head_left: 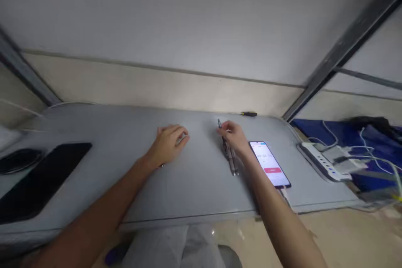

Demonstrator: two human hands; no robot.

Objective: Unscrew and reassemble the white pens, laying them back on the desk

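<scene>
On the grey table, my left hand (168,144) rests with its fingers curled and a gap between thumb and fingertips, holding nothing. My right hand (234,136) is closed at the fingertips on a slim metal piece (219,123) whose tip points up and away. Beneath and beside that hand lies a grey metal tool (231,162) with two long parts; its upper end is partly hidden by the hand. Whether the metal piece is joined to the tool cannot be made out. Right of my forearm lies a lit phone (270,164).
A screwdriver (249,114) lies by the back wall. A power strip (320,162) with plugs and cables is on the right. A black flat slab (44,180) and a round black object (20,160) lie at the left. Metal frame posts rise at both sides.
</scene>
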